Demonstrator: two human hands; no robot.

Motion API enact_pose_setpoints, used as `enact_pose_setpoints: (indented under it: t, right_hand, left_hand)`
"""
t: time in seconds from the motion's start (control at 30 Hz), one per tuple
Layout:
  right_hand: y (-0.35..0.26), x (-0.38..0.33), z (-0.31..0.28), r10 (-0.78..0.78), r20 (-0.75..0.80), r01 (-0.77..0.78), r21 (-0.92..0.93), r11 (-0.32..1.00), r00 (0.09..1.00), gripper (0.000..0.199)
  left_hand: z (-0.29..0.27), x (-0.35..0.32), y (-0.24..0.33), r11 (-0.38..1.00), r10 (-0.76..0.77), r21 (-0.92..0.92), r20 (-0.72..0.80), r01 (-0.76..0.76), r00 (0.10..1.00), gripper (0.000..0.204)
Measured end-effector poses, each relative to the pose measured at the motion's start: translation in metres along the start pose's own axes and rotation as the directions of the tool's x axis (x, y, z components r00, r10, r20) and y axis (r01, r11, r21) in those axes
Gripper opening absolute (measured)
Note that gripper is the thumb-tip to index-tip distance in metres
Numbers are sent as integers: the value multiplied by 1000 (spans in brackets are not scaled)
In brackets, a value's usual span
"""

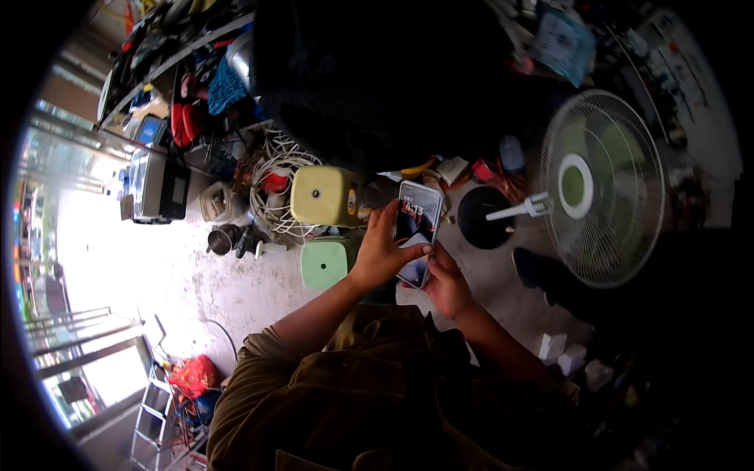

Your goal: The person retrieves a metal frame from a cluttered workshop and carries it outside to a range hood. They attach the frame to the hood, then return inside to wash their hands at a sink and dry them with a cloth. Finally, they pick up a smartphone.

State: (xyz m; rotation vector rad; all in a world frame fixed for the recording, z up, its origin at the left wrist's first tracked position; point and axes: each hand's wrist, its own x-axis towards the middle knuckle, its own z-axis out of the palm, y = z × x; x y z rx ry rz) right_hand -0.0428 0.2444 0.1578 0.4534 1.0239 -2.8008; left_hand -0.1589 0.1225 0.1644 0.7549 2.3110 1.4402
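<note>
A smartphone (418, 224) with a lit screen and a pale edge is held upright in front of my body. My left hand (380, 253) grips its left side, fingers along that edge and the thumb lying across the lower screen. Around the lower right corner of the phone, my right hand (449, 286) is closed, its thumb by the edge. The fingers behind the phone are hidden. Just left of the phone are a yellow plastic stool (320, 196) and a light green stool (324, 263).
A standing fan (577, 186) with a round black base (482, 217) is at the right. Coiled white cable (271, 208), a metal pot (223, 239) and a boxy machine (157, 186) lie left. A stepladder (151, 420) stands lower left; a large black shape fills the top.
</note>
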Motion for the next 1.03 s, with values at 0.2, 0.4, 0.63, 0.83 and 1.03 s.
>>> enact_pose_setpoints:
  t: [0.2, 0.4, 0.63, 0.83, 1.03]
  right_hand:
    - [-16, -149, -26, -134, -70, 138, 44, 990, 988, 60]
    - [-11, -272, -22, -256, -82, 252, -51, 966, 963, 56]
    - [9, -314, -12, -336, -187, 338, -21, 941, 923, 40]
    - [0, -306, 3, -381, -183, 399, 73, 914, 906, 41]
    - [12, -266, -13, -401, -212, 386, -110, 916, 891, 62]
  left_hand:
    - [56, -82, 93, 867, 31, -485, 286, 116, 958, 66]
    - [95, -159, 155, 754, 138, -619, 479, 222, 867, 56]
    - [98, -194, 179, 750, 177, -629, 489, 205, 854, 53]
    - [93, -178, 173, 717, 103, -621, 544, 317, 833, 54]
    - [102, -121, 142, 739, 126, -534, 709, 411, 694, 65]
